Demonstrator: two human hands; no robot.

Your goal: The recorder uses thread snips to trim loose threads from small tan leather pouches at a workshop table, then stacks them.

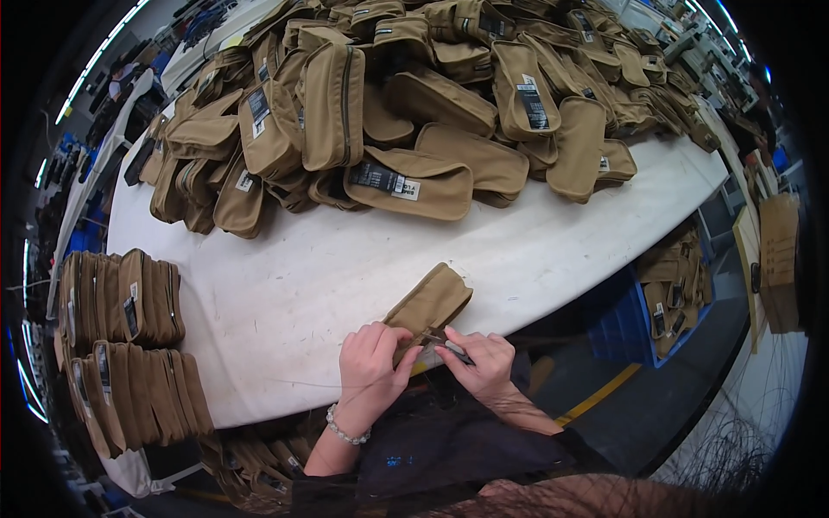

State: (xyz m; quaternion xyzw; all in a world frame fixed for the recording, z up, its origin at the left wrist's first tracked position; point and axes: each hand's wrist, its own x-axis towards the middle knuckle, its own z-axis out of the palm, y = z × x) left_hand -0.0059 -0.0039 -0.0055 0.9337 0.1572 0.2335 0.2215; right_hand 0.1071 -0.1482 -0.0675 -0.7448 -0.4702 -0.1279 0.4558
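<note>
At the table's near edge, my left hand pinches the near end of a tan fabric pouch. The pouch points away from me, tilted to the right. Closed around a small dark hand tool, my right hand brings its tip against the pouch beside my left fingers. The tool looks like thread snips, though my fingers cover most of it. Which seam or thread it touches is too small to tell. A beaded bracelet circles my left wrist.
A large heap of tan zippered pouches covers the far part of the white table. Stacked pouches stand in rows at the left edge. Right of the table, a blue crate on the floor holds more pouches. A cardboard box stands far right.
</note>
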